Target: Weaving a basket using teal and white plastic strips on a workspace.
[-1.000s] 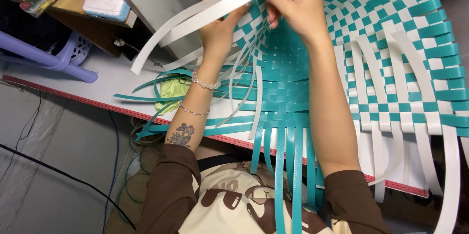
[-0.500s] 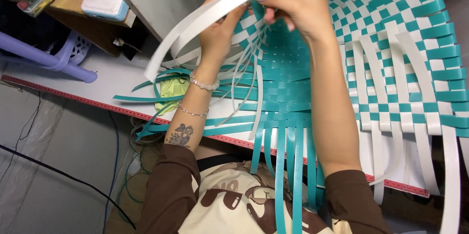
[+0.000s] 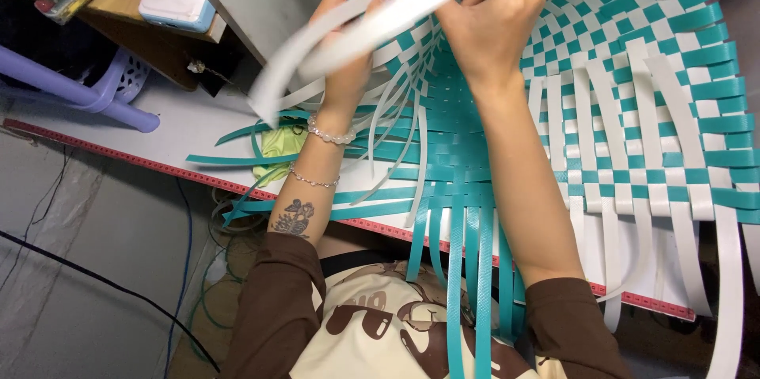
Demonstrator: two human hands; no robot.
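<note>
Crossing both hands [image 3: 443, 23] (pinched), white strip [image 3: 317, 62]

I'm pulling the white strip [image 3: 380, 27] further through the teal-and-white weave [image 3: 633, 70], so its loose end is swinging up and shortening, while my right hand [image 3: 491, 19] and left hand [image 3: 352, 47] are drawing closer together.
</note>
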